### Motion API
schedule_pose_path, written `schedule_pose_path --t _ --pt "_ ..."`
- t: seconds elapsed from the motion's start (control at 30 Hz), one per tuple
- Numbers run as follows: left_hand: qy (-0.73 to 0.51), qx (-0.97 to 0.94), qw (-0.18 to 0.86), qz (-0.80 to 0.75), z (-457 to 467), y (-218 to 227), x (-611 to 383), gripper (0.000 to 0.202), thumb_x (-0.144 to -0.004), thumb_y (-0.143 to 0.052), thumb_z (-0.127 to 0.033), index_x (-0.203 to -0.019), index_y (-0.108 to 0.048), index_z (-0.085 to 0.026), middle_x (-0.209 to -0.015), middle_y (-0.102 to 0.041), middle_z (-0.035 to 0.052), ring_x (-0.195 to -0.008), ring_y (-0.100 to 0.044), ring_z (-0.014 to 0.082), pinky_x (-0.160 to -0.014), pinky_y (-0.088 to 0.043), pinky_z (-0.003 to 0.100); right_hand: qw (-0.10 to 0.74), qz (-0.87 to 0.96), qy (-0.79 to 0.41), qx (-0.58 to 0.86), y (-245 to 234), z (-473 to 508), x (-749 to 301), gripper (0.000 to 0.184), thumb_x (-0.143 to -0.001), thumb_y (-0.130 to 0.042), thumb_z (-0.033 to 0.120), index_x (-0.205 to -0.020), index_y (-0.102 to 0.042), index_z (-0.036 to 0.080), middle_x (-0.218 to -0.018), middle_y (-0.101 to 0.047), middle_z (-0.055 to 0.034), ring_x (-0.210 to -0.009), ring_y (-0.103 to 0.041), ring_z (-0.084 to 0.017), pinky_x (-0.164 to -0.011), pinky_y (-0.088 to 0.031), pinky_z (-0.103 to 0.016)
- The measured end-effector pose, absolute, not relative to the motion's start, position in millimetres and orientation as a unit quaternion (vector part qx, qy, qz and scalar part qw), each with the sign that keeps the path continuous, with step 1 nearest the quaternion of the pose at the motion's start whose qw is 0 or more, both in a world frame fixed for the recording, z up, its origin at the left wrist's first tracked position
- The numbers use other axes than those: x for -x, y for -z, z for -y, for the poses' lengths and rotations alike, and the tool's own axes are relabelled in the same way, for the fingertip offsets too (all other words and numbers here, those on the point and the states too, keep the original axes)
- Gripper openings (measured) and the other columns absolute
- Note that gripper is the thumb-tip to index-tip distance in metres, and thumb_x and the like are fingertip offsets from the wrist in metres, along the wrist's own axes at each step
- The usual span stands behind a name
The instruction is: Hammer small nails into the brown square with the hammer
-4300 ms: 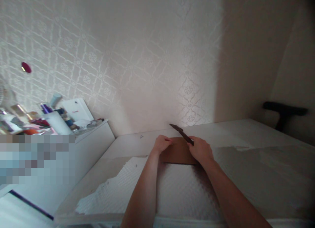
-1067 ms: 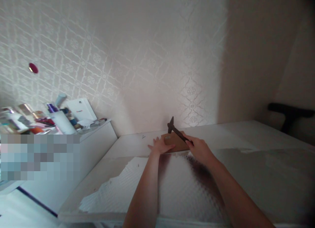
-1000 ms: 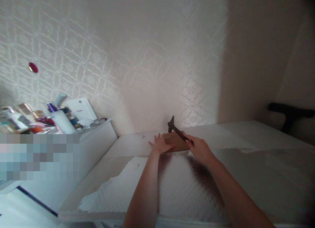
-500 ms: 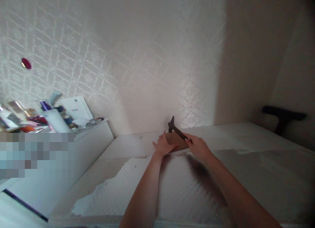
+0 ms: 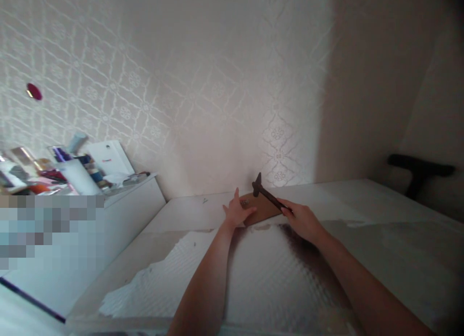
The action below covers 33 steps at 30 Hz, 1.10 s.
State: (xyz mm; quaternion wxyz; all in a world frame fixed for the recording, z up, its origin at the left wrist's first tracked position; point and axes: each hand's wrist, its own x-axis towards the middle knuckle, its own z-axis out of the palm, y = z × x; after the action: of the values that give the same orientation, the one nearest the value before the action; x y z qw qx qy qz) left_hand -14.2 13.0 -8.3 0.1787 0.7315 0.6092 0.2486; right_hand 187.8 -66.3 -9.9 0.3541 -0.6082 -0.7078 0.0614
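A flat brown board [image 5: 264, 211] lies on the white table [image 5: 337, 200] near the wall. My left hand [image 5: 236, 213] rests with fingers spread on the board's left side. Beside its fingers, a small metallic-looking piece [image 5: 244, 202] sits on the board, too small to make out. In my right hand [image 5: 301, 219] is a dark hammer [image 5: 268, 196], gripped by the handle. Its head is raised over the board, pointing toward the wall.
On the left stands a white cabinet [image 5: 137, 205] topped with bottles, a white box [image 5: 110, 158] and small items. A torn textured white sheet [image 5: 163, 278] covers part of the table. A black T-shaped object [image 5: 416, 169] is at the right. Tiny bits [image 5: 205, 200] lie left of the board.
My left hand has shifted slightly left, showing more of the board. My right hand and the hammer have moved a little to the right.
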Motion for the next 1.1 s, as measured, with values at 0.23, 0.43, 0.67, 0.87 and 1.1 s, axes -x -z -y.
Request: schedule_pose_path --t 0.23,0.43,0.67,0.87,1.1 --pt "-0.248 -0.735 0.225 -0.59 -15.6 8.8 15.9 0.106 -0.069 -0.068 -0.043 -0.143 0.006 -0.023 -0.129 -0.052 0.0103 -0.13 -0.03 0.0285 -0.103 0.004 0.059 0.325 0.743 -0.024 0.584 8.4 65.9 -177.6 0.042 -0.09 -0.035 0.022 -0.129 -0.05 0.018 -0.103 -0.067 -0.0113 -0.096 -0.062 -0.023 -0.083 -0.045 -0.032" --pt "-0.25 -0.735 0.243 -0.582 -15.6 7.1 18.6 0.102 -0.072 -0.064 -0.042 -0.143 0.006 -0.022 -0.127 -0.054 0.0084 -0.131 -0.03 0.0277 -0.104 0.005 0.057 0.319 0.754 -0.025 0.574 9.3 66.5 -177.4 0.042 -0.09 -0.034 0.022 -0.131 -0.047 0.021 -0.103 -0.066 -0.0106 -0.095 -0.061 -0.021 -0.082 -0.044 -0.03" --pt "-0.253 -0.735 0.256 -0.574 -16.7 7.0 18.7 0.101 -0.073 -0.064 -0.042 -0.144 0.005 -0.023 -0.128 -0.053 0.0098 -0.131 -0.029 0.0286 -0.103 0.007 0.059 0.3 0.764 -0.031 0.57 9.4 68.0 -179.5 0.044 -0.089 -0.036 0.021 -0.133 -0.045 0.024 -0.103 -0.065 -0.0093 -0.092 -0.062 -0.021 -0.079 -0.044 -0.03" --pt "-0.251 -0.733 0.257 -0.577 -15.9 6.8 18.3 0.101 -0.073 -0.064 -0.044 -0.144 0.005 -0.021 -0.13 -0.051 0.01 -0.131 -0.029 0.0282 -0.103 0.009 0.058 0.3 0.759 -0.024 0.578 8.8 68.2 -179.5 0.044 -0.088 -0.039 0.02 -0.131 -0.047 0.024 -0.099 -0.066 -0.0086 -0.088 -0.063 -0.02 -0.078 -0.045 -0.028" --pt "-0.248 -0.735 0.251 -0.579 -16.0 6.4 18.1 0.1 -0.073 -0.063 -0.045 -0.144 0.003 -0.021 -0.128 -0.053 0.0092 -0.131 -0.029 0.0267 -0.104 0.008 0.057 0.329 0.754 -0.033 0.568 9.8 67.1 -180.6 0.042 -0.088 -0.038 0.019 -0.127 -0.052 0.021 -0.101 -0.068 -0.0093 -0.093 -0.063 -0.021 -0.082 -0.046 -0.03"
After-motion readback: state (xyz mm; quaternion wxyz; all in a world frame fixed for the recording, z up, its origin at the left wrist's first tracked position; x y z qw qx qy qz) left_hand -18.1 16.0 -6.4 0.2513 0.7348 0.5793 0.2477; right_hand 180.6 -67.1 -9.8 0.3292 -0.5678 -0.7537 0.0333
